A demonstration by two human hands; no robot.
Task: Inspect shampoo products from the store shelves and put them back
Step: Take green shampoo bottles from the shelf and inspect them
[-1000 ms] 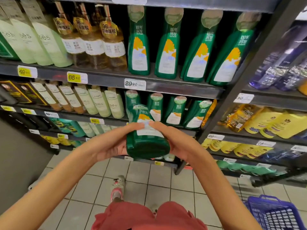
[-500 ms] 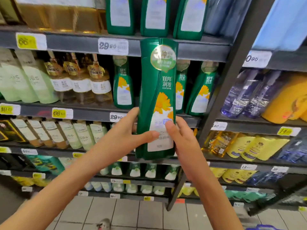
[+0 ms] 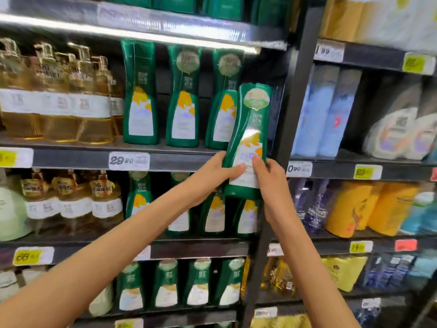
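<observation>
- Your left grip is curled round the lower left side of the green shampoo bottle, with its thumb laid across the white label
- Your right grip holds the lower right side of the same bottle, its thumb pressed on the label just beside the left one, the two thumb tips nearly touching
- The bottle sits just off the middle of the view, toward 2 o'clock, cap end up and leaning toward 1 o'clock
- Its base hangs in front of and below the shelf edge; whether the bottle touches the shelf cannot be told
- At 10 o'clock from the held bottle, three matching green bottles stand upright in a row on that shelf; the nearest is partly hidden behind the one you hold
- At 9 o'clock from the row stand amber pump bottles, blurred
- A white price tag reading 29.90 is fixed to the shelf edge at 9 o'clock from your left grip
- A dark upright post runs at 3 o'clock, just beside the held bottle
- Past the post, further toward 3 o'clock, stand pale blue bottles, with yellow pouches one shelf lower at 4 o'clock
</observation>
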